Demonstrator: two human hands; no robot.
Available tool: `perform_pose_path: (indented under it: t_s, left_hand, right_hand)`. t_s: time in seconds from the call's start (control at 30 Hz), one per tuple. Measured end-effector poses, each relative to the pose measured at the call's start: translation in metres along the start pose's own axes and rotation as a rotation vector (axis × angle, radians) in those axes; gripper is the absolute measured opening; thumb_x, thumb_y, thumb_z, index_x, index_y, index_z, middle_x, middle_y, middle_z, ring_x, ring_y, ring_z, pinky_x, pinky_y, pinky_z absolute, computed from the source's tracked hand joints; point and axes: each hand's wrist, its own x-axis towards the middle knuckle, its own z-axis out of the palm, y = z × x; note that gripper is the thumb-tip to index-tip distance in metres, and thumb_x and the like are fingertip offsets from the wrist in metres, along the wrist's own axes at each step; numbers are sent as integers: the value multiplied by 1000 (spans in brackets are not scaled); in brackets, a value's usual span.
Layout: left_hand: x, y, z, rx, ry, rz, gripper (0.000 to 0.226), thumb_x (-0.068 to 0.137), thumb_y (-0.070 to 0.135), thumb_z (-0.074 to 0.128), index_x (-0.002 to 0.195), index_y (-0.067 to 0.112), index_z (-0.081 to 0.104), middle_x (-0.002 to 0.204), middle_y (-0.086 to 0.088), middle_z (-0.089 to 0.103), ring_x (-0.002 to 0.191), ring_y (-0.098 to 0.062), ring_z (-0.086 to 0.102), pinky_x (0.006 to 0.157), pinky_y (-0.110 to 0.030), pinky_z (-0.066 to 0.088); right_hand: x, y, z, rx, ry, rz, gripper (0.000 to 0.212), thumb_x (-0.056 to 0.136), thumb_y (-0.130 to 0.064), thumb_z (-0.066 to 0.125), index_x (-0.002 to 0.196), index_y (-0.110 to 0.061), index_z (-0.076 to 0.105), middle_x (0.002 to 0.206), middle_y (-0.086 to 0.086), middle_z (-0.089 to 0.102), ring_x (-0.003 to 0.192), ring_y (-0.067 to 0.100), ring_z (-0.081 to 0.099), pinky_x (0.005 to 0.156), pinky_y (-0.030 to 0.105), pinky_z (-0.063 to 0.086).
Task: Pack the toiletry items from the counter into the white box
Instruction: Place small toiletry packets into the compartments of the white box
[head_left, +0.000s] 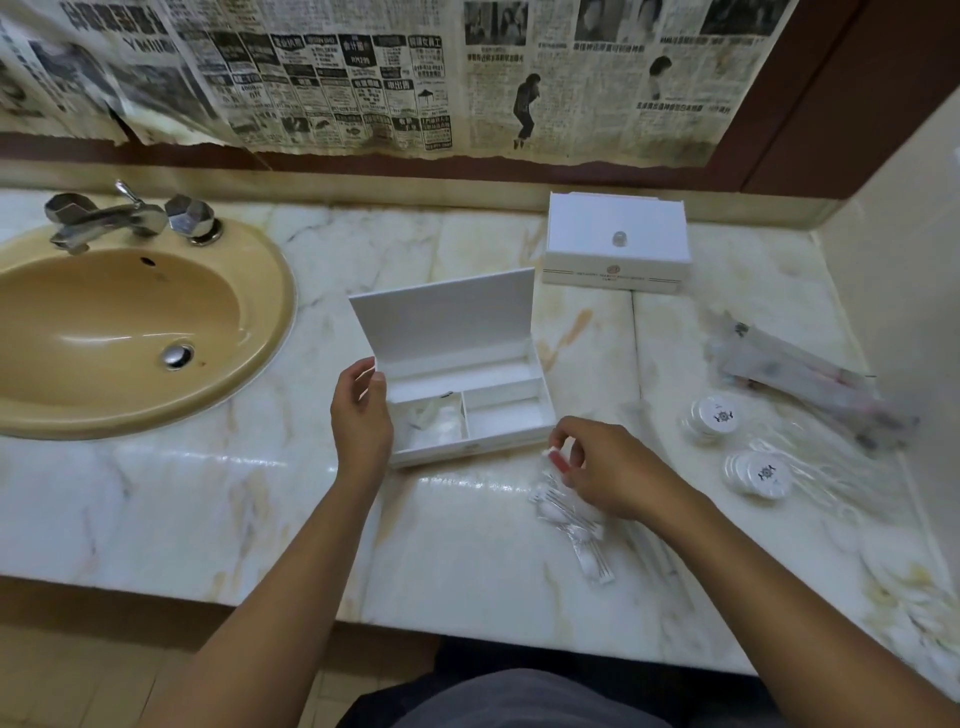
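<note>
The open white box (511, 439) stands mid-counter with its lid upright; a clear packet (434, 421) lies in its left compartment, and the right compartment looks bare. My left hand (361, 415) holds the box's left side, fingers curled at the lid edge. My right hand (605, 467) pinches the top of a clear packet of cotton swabs (574, 525) just off the box's front right corner; the packet's lower end trails on the marble.
Two round white items (714, 415) (761, 473) and long clear-wrapped packets (800, 379) lie at the right. A shut white box (618, 244) stands behind. A tan sink (119, 332) with chrome tap (124, 215) is at left. The counter edge runs near me.
</note>
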Motion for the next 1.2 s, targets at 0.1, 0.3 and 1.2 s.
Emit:
perform_pose_path:
  t_s: [0.1,0.3,1.2]
  left_hand:
    - [0,0,0,1,2,-5,25,101,19,50,124,17,59,116,5,60,102,-6,55,71,4,38]
    - [0,0,0,-5,-4,-20,25,101,19,50,124,17,59,115,6,60,94,11,55,69,6,37]
    - [3,-5,-2,-18,-27,-20,28,102,22,50,128,17,57,125,1,62,109,-10,57,80,-6,41]
  right_hand:
    - [-3,-9,-11,92,10,-59,7,93,-23,58,98,-26,61,82,0,68,77,21,62,70,32,49]
    - [8,-31,-29,147,171,-166,20,94,-19,57,113,-25,59,95,-9,65,81,10,60,59,12,41]
    - [71,-69,0,-395,-157,-176,41,89,-3,47,122,-21,63,124,6,58,106,26,60,81,29,48]
